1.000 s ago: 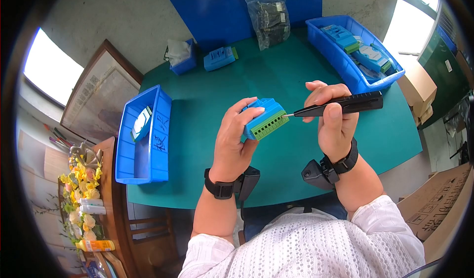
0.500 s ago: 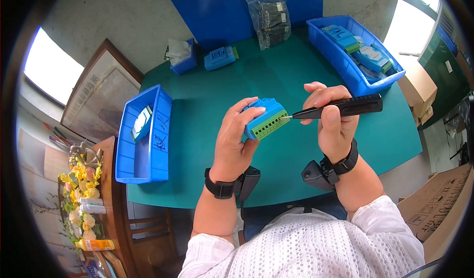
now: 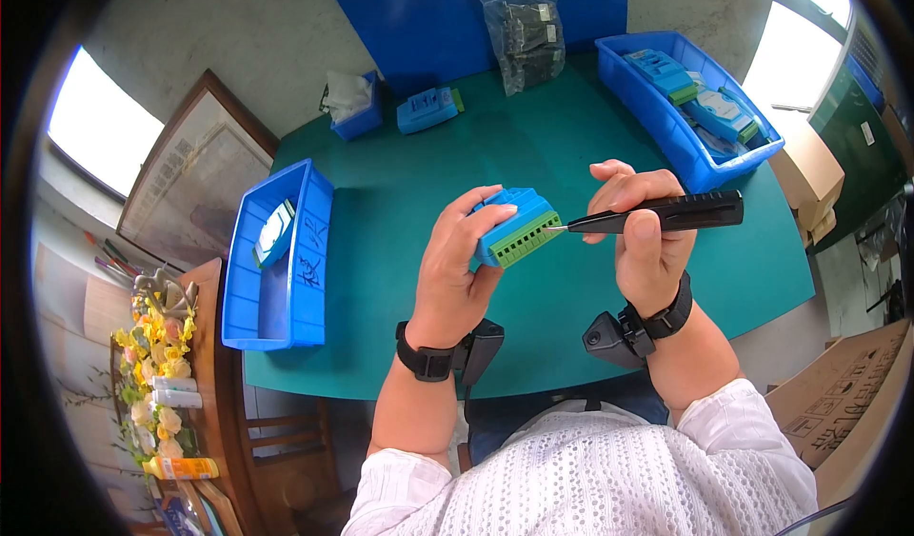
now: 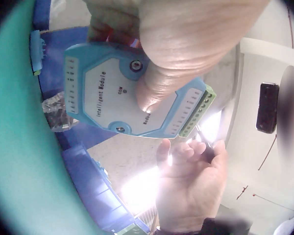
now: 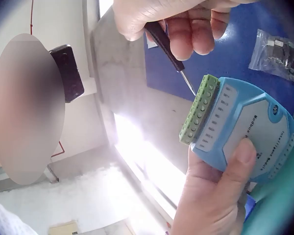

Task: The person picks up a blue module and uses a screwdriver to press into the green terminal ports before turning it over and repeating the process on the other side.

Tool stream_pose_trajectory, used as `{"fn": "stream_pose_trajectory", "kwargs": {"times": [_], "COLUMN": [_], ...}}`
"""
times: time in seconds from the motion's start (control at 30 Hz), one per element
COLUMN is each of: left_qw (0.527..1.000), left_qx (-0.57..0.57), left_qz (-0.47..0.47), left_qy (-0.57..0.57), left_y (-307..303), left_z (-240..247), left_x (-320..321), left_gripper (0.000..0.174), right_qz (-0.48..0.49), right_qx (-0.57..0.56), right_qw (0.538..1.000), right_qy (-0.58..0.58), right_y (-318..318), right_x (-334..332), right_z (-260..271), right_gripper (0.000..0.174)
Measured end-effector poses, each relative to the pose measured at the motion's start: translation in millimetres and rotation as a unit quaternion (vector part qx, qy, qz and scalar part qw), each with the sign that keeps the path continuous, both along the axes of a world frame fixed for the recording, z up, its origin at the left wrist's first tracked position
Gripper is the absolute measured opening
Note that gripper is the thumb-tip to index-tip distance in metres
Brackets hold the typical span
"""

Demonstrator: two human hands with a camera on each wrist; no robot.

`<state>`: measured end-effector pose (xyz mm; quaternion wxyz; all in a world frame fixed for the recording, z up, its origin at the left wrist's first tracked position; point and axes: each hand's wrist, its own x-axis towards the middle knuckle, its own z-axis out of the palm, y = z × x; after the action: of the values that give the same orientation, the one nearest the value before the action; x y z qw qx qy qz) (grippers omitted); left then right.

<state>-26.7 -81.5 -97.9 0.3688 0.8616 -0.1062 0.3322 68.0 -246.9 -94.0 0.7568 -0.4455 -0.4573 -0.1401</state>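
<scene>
Two hands, head view: the left hand point(image 3: 452, 274) is gripping the blue module point(image 3: 514, 218) above the teal table point(image 3: 390, 250), thumb and fingers closing around its body; the right hand point(image 3: 649, 241) is holding the black screwdriver point(image 3: 690, 212), its grip narrow about the handle.
Green terminal strip point(image 3: 524, 243), head view: it is facing the right hand; the shaft is pointing at its nearer end.
Printed label point(image 4: 104, 98), left wrist view: it is showing "Intelligent Module"; the left thumb point(image 4: 154, 88) is resting across it.
Metal tip point(image 5: 187, 82), right wrist view: it is lying at the strip's edge; whether it is touching, I cannot tell.
Step in hand, as judged: the screwdriver is addressing one terminal; the next move is calling for a steady module and a well-aligned tip.
</scene>
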Motion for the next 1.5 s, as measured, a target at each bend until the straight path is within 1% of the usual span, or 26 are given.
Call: {"fn": "stream_pose_trajectory", "kwargs": {"times": [0.07, 0.17, 0.3, 0.5, 0.8, 1.0, 1.1, 1.3, 1.5], "left_qw": [1.0, 1.0, 1.0, 1.0, 1.0, 1.0, 1.0, 1.0, 1.0], "left_qx": [0.0, -0.004, -0.003, -0.012, -0.003, -0.007, -0.005, -0.008, 0.0], "left_qz": [-0.002, -0.006, -0.01, -0.008, -0.011, -0.017, -0.016, -0.013, -0.011], "left_qy": [0.0, 0.002, -0.004, -0.005, -0.006, -0.007, -0.006, -0.008, -0.009], "left_y": [0.0, 0.4, 0.0, -1.1, -1.2, 0.1, -0.2, -0.5, -0.7], "left_z": [-0.3, -1.0, 0.0, 0.3, 1.9, -0.7, -0.3, -1.4, -1.1], "left_x": [0.0, 0.0, 0.0, -0.1, -0.3, 0.8, 0.6, 0.9, 1.0], "left_gripper": [0.038, 0.052, 0.051, 0.051, 0.054, 0.055, 0.055, 0.056, 0.057], "right_qz": [-0.01, -0.02, -0.028, 0.001, -0.02, 0.016, 0.022, 0.002, 0.03], "right_qx": [-0.013, -0.023, -0.024, 0.013, -0.034, 0.001, -0.007, -0.028, 0.005], "right_qw": [1.0, 0.999, 0.999, 1.0, 0.999, 1.0, 1.0, 1.0, 1.0], "right_qy": [-0.008, -0.015, -0.018, 0.005, -0.014, -0.001, 0.0, -0.012, -0.009], "right_y": [-0.1, 0.5, 1.7, 2.8, 1.8, 3.1, 3.3, 3.6, 3.6], "right_x": [0.4, 0.1, 0.1, -2.9, -3.5, -3.7, -4.6, -5.4, -5.1], "right_z": [-0.9, -1.4, -2.1, -1.0, -1.9, -1.9, -2.1, -3.1, -3.0], "right_gripper": [0.022, 0.021, 0.021, 0.023, 0.023, 0.023, 0.023, 0.022, 0.022]}}
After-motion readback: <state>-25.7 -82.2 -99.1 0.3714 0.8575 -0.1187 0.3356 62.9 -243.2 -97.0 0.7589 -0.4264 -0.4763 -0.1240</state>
